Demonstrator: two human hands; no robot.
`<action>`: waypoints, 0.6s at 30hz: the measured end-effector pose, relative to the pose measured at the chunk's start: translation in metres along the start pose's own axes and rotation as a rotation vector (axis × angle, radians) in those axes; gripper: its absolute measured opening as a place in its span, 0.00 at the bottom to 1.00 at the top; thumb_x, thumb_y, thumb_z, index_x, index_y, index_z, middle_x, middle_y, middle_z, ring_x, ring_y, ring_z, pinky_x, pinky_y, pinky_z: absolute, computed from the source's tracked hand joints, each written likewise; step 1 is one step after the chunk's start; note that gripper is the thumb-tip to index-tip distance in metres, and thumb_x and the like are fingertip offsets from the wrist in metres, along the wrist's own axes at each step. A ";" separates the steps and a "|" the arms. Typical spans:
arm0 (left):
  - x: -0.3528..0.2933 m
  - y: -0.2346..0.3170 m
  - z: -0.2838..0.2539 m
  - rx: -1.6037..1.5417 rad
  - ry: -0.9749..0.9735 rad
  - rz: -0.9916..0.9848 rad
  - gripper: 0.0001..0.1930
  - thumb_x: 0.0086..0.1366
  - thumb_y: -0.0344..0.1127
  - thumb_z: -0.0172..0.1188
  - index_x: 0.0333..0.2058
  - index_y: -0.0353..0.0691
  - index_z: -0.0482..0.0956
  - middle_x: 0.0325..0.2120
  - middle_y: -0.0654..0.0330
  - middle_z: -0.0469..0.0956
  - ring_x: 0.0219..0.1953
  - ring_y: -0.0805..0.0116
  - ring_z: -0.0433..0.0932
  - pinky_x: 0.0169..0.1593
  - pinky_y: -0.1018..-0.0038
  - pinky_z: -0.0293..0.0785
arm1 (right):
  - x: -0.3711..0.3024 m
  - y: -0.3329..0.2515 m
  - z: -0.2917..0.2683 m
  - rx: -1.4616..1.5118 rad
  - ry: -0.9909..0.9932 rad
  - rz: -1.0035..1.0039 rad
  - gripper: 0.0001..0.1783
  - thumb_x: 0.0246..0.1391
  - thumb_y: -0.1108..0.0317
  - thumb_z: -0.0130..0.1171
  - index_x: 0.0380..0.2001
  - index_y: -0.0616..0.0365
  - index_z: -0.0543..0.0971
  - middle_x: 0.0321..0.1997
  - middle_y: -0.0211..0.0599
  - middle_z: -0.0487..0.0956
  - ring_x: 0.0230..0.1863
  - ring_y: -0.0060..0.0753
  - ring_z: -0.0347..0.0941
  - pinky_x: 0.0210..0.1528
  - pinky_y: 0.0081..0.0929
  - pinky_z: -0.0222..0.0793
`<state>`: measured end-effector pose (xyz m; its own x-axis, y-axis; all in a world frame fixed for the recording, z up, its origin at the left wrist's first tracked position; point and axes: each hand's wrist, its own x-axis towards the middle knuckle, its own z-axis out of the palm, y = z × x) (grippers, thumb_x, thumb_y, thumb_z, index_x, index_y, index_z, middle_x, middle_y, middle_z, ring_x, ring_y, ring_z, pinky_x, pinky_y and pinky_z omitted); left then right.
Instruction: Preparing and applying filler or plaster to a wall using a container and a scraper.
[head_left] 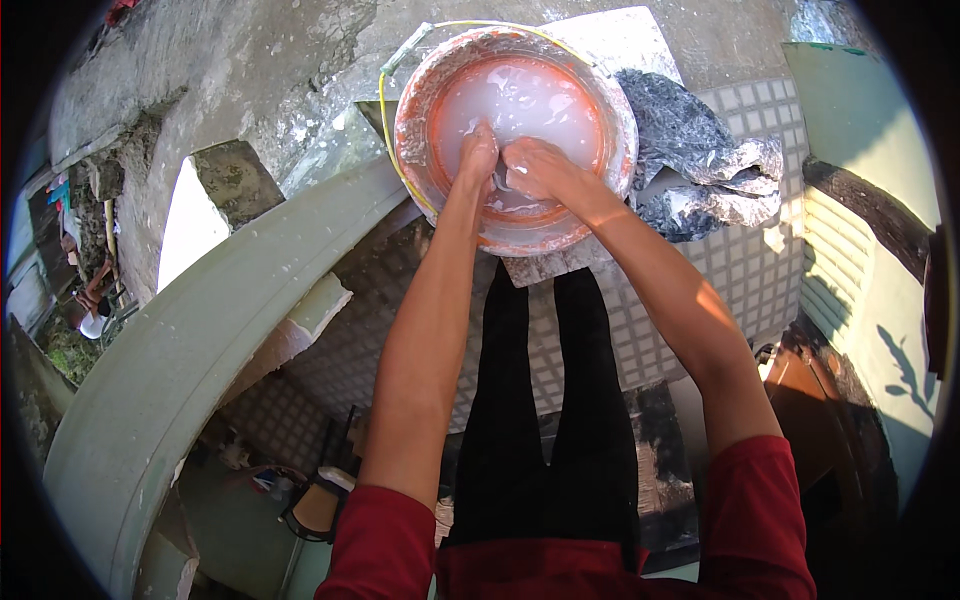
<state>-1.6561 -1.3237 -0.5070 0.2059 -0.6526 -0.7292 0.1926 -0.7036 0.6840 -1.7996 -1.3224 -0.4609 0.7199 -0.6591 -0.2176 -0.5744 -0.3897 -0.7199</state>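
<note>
An orange-rimmed bucket (412,150), smeared with white, holds a milky, pinkish-white liquid (520,95). Both my hands are inside its rim, side by side over the near part of the liquid. My left hand (479,156) is closed, its fingers curled inward and wet. Close to it, my right hand (540,168) is also closed, with the knuckles turned toward the left hand. Whatever lies between or below the fingers is hidden. A yellow handle (384,130) with a pale grip hangs at the bucket's left side.
Crumpled dark plastic sheeting (690,150) lies right of the bucket on a tiled floor (755,105). A curved pale green ledge (250,270) sweeps along the left. A white-sided block (215,200) stands beyond it. Rough concrete (290,60) extends at the far left.
</note>
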 end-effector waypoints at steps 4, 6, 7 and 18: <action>-0.029 0.010 0.039 0.077 0.034 -0.089 0.27 0.69 0.46 0.41 0.41 0.21 0.75 0.39 0.48 0.77 0.40 0.63 0.74 0.43 0.64 0.70 | -0.049 0.028 0.010 0.008 0.097 -0.024 0.19 0.54 0.57 0.49 0.42 0.61 0.73 0.47 0.48 0.74 0.55 0.50 0.66 0.60 0.42 0.57; -0.022 0.010 0.012 0.195 0.135 -0.065 0.23 0.67 0.42 0.43 0.38 0.22 0.76 0.34 0.50 0.77 0.37 0.66 0.73 0.39 0.64 0.70 | -0.033 -0.005 -0.006 0.076 -0.039 -0.010 0.20 0.55 0.56 0.48 0.44 0.60 0.73 0.50 0.48 0.73 0.57 0.50 0.64 0.62 0.41 0.56; -0.021 0.012 0.011 0.197 0.138 -0.062 0.23 0.67 0.42 0.43 0.38 0.22 0.76 0.34 0.50 0.77 0.37 0.66 0.73 0.39 0.64 0.70 | -0.032 -0.015 -0.020 0.118 -0.185 0.039 0.21 0.55 0.56 0.47 0.47 0.59 0.72 0.52 0.48 0.72 0.60 0.51 0.62 0.64 0.40 0.54; -0.024 0.012 0.020 0.476 0.202 0.061 0.24 0.65 0.41 0.39 0.32 0.19 0.75 0.30 0.38 0.77 0.34 0.56 0.77 0.38 0.58 0.69 | -0.043 -0.026 -0.045 0.076 -0.359 0.125 0.19 0.49 0.58 0.49 0.40 0.56 0.76 0.45 0.49 0.75 0.49 0.52 0.69 0.53 0.45 0.63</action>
<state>-1.6781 -1.3220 -0.4818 0.3934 -0.6621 -0.6379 -0.2736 -0.7467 0.6063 -1.8332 -1.3128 -0.4028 0.7448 -0.4259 -0.5137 -0.6451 -0.2629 -0.7174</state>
